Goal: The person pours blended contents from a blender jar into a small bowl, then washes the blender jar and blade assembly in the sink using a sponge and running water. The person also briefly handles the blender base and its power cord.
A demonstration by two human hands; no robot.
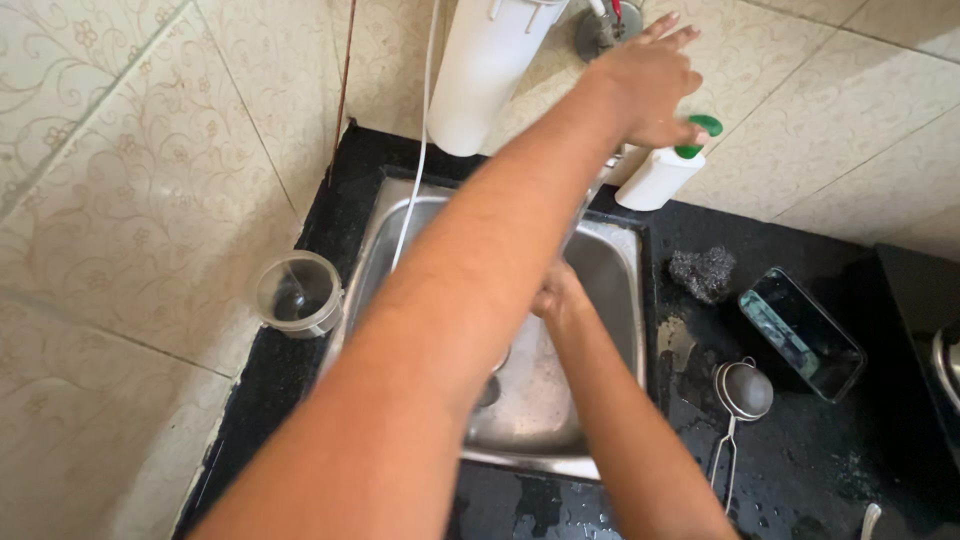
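My left arm reaches across the steel sink to the back wall. My left hand has its fingers spread and rests on the green pump head of a white soap dispenser bottle at the sink's back right corner. My right hand is over the sink basin, just beneath my left forearm. It looks curled, and the forearm hides most of it, so I cannot tell whether it holds anything.
A white cylindrical filter housing and a tap fitting hang on the tiled wall. An empty clear cup stands left of the sink. On the wet black counter lie a steel scrubber, a dark rectangular tray and a small strainer.
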